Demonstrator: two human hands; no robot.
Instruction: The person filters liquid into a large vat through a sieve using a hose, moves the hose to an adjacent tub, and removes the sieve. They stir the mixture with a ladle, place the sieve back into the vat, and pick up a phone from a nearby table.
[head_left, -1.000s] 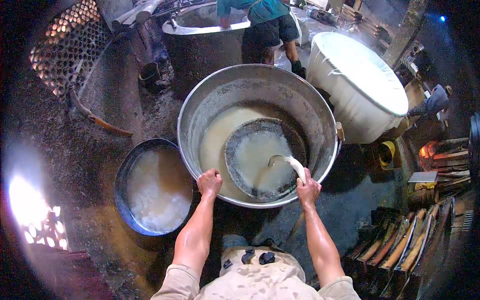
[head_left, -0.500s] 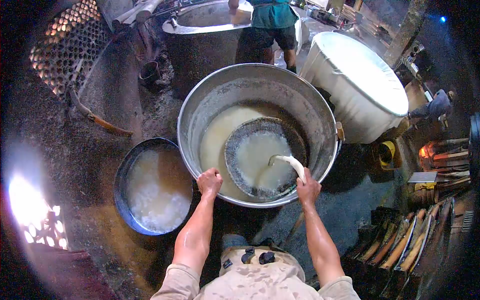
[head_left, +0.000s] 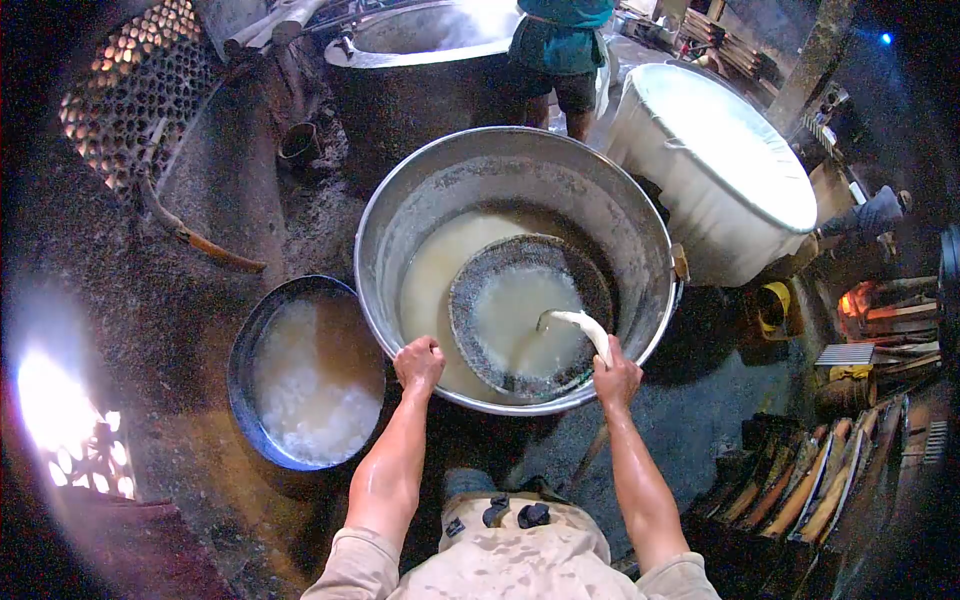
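In front of me stands a large round metal vat (head_left: pixel 520 408) with cloudy pale liquid (head_left: pixel 428 275) in it. A round, dark-walled basket strainer (head_left: pixel 468 280) sits in that liquid, and cloudy liquid fills its middle. At the vat's near left rim, my left hand (head_left: pixel 419 362) is closed in a fist around the edge; its fingertips are partly hidden. My right hand (head_left: pixel 617 378), at the near right rim, grips a pale curved handle (head_left: pixel 585 326). The handle's thin hooked end reaches over the strainer; whether it joins the strainer, I cannot tell.
A dark basin (head_left: pixel 240 370) holding whitish lumps and liquid sits left of the vat. Beyond are a steaming cauldron (head_left: pixel 430 60), a person in a green top (head_left: pixel 560 45) and a cloth-lined tub (head_left: pixel 690 220). Firewood (head_left: pixel 800 480) and a yellow container (head_left: pixel 772 306) lie right.
The person in the green top has shifted to the right, and more steam shows over the far cauldron. Both my hands, the handle and the strainer have stayed almost still.
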